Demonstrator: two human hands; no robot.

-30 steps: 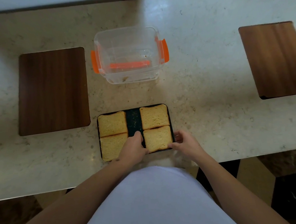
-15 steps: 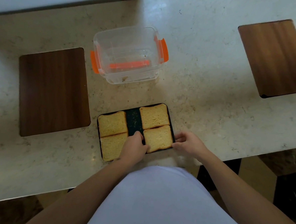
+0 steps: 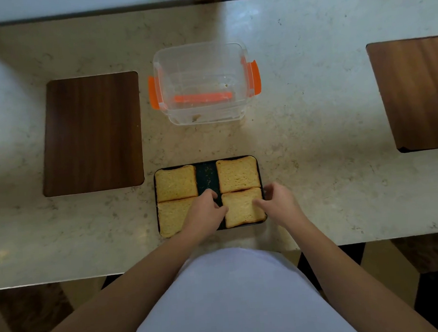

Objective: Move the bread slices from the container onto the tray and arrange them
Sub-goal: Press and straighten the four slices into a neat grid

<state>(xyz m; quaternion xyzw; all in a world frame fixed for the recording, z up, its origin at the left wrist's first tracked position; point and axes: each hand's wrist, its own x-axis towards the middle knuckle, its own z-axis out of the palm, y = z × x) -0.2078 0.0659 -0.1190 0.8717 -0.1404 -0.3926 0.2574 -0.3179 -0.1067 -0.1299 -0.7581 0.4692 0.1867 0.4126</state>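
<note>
A dark tray (image 3: 206, 174) lies near the counter's front edge with several bread slices laid in two columns. The near-right slice (image 3: 242, 207) sits between my hands. My left hand (image 3: 205, 210) rests on the tray's middle strip, fingers against that slice's left edge, and it covers part of the near-left slice (image 3: 171, 216). My right hand (image 3: 279, 204) touches the slice's right edge, thumb on its top. The far-left slice (image 3: 176, 182) and far-right slice (image 3: 237, 174) lie flat. The clear container (image 3: 202, 84) with orange clips stands behind the tray, with only crumbs inside.
A dark wooden board (image 3: 93, 133) lies to the left on the marble counter (image 3: 312, 124). Another wooden board (image 3: 416, 92) lies at the far right. The counter's front edge runs just below the tray, close to my body.
My right hand has moved from the tray's near-right corner up onto the right edge of the near-right slice. My left hand has stayed at the middle strip.
</note>
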